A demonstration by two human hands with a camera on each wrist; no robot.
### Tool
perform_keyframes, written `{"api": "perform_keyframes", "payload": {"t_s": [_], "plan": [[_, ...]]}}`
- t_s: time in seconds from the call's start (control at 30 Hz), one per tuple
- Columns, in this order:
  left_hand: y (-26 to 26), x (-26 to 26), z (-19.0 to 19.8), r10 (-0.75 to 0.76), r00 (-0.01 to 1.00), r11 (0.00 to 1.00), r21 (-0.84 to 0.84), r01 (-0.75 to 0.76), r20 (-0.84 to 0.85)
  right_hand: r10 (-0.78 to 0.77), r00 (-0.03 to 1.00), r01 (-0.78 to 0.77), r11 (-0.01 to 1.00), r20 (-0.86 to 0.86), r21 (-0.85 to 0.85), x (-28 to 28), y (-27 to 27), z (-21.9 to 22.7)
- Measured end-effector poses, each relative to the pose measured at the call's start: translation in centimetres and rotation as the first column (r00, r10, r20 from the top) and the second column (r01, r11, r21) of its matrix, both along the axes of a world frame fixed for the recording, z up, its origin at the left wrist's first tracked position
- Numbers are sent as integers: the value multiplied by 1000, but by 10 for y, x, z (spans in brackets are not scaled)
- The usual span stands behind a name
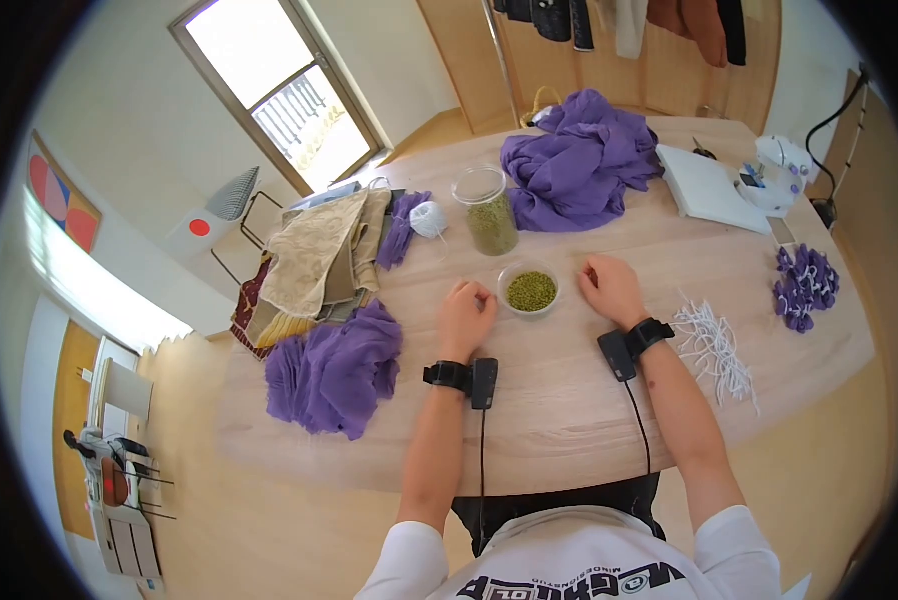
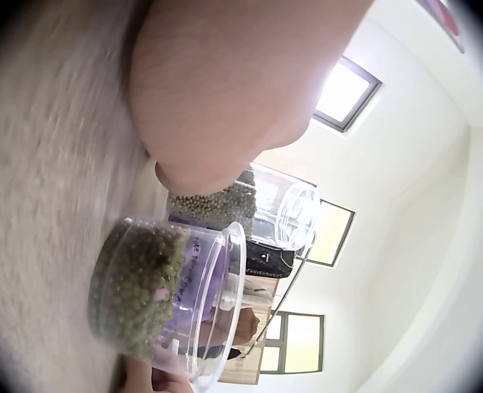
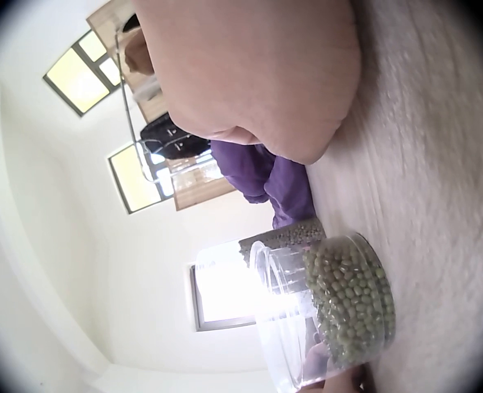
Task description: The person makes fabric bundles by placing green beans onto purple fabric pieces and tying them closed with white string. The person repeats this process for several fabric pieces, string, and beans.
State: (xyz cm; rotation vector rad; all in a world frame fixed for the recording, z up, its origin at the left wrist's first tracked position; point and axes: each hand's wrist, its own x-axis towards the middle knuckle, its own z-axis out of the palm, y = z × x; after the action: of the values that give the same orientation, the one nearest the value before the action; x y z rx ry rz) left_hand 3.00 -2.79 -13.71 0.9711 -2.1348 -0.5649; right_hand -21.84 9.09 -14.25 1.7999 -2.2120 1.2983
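Observation:
A small clear cup (image 1: 530,291) of green beans stands upright on the table between the two hands. My left hand (image 1: 466,318) rests on the table just left of the cup, fingers loosely curled, apart from it and holding nothing seen. On the cup's other side lies my right hand (image 1: 612,290), also loosely curled and not touching it. The left wrist view shows the cup (image 2: 147,286) beside the left hand (image 2: 225,90); the right wrist view shows it (image 3: 348,303) below the right hand (image 3: 258,74). Behind the cup stands a taller clear jar (image 1: 492,225), partly filled with beans.
Purple cloth (image 1: 579,165) is heaped at the back, with more (image 1: 337,368) at left beside folded fabrics (image 1: 314,255). White yarn ball (image 1: 428,219) is left of the jar. White strings (image 1: 714,350), a purple-and-white bundle (image 1: 805,287) and a sewing machine (image 1: 774,180) are at right.

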Motion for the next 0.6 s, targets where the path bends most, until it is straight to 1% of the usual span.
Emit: {"api": "perform_keyframes", "payload": {"t_s": [0.07,0.13,0.23,0.37,0.47,0.6], "plan": [[3,1,0,-11,999,999,-37,9,-53,-3,1000,3,1000,2,-11,2,1,1],[3,3,1,-7,999,999,-47,5,-39,-13,1000,13,1000,26,-8,6,3,2],[7,6,2,7,1000,1000,-15,-7,-9,-10,1000,10,1000,15,18,7,8,2],[9,8,2,5,1000,1000,7,-5,-1,-5,1000,5,1000,-4,-11,5,9,-2],[13,9,1,-1,998,1000,0,1,-69,7,1000,-7,1000,-4,-21,7,11,-2],[13,9,3,-1,997,1000,13,2,-76,44,999,-44,999,1,-26,7,16,-1]]}}
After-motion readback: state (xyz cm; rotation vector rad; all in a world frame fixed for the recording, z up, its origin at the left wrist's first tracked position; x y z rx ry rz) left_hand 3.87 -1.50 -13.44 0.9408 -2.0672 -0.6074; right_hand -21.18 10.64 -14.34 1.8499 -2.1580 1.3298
